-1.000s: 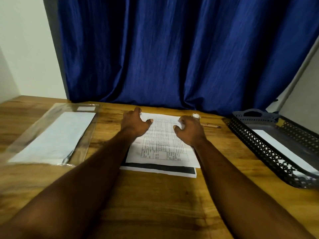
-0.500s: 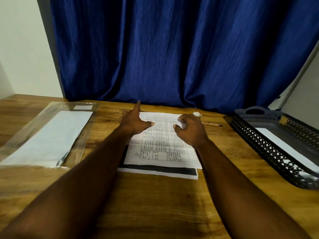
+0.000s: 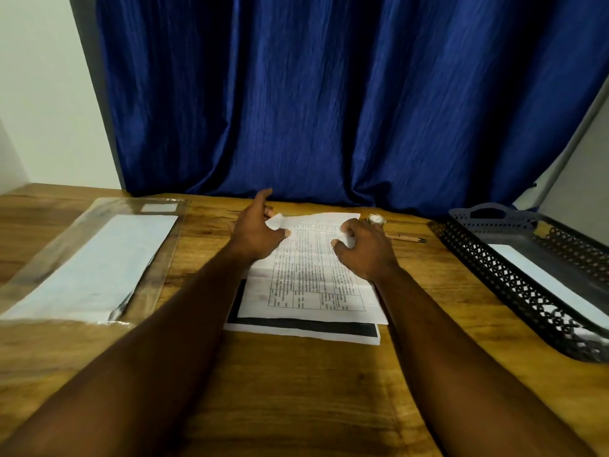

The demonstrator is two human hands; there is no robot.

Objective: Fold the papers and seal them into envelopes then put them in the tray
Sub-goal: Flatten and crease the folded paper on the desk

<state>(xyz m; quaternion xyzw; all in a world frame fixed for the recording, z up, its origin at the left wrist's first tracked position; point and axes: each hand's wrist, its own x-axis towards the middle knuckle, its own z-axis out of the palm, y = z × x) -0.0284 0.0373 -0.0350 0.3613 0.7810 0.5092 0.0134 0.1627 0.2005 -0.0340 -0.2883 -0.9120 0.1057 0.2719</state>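
Observation:
A printed sheet with a table (image 3: pixel 309 275) lies on top of a small stack of papers (image 3: pixel 303 329) in the middle of the wooden table. My left hand (image 3: pixel 257 230) pinches the sheet's far left corner, which is lifted off the stack. My right hand (image 3: pixel 364 250) grips the far right corner, also slightly raised. A clear plastic sleeve of white envelopes (image 3: pixel 95 262) rests at the left. A black lattice tray (image 3: pixel 514 285) at the right holds a white envelope (image 3: pixel 547 285).
A pen (image 3: pixel 407 238) and a small round object (image 3: pixel 376 220) sit behind my right hand. A blue curtain (image 3: pixel 329 100) hangs along the table's far edge. The wooden table (image 3: pixel 296 390) stretches toward me between my forearms.
Both hands have taken hold of the top sheet's far corners and lifted them; earlier the sheet lay flat under the hands.

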